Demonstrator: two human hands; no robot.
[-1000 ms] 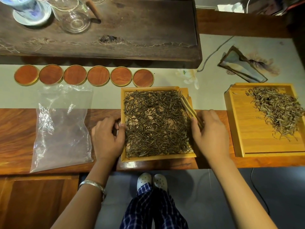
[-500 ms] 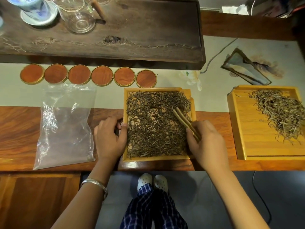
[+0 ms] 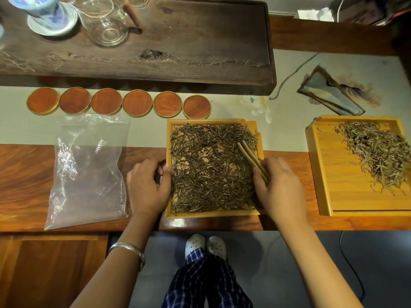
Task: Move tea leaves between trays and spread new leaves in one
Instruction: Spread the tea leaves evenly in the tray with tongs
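Note:
A square bamboo tray (image 3: 213, 214) sits in the middle at the table's front edge, covered with dark tea leaves (image 3: 209, 167). My left hand (image 3: 148, 188) grips the tray's left rim, thumb over the edge. My right hand (image 3: 279, 187) holds wooden tongs (image 3: 251, 157) whose tips lie on the leaves near the tray's right side. A second, larger bamboo tray (image 3: 329, 174) stands to the right with paler tea leaves (image 3: 378, 152) heaped in its far right part.
An empty clear plastic bag (image 3: 89, 172) lies left of the middle tray. Several round wooden coasters (image 3: 121, 104) line up behind. A dark wooden tea board (image 3: 178, 45) carries a glass cup (image 3: 109, 30) and a blue-white cup (image 3: 46, 14). A folded cloth (image 3: 329, 96) lies at the back right.
The tongs in my right hand have swung from the tray's right rim inward over the dark leaves. My left hand stays on the left rim.

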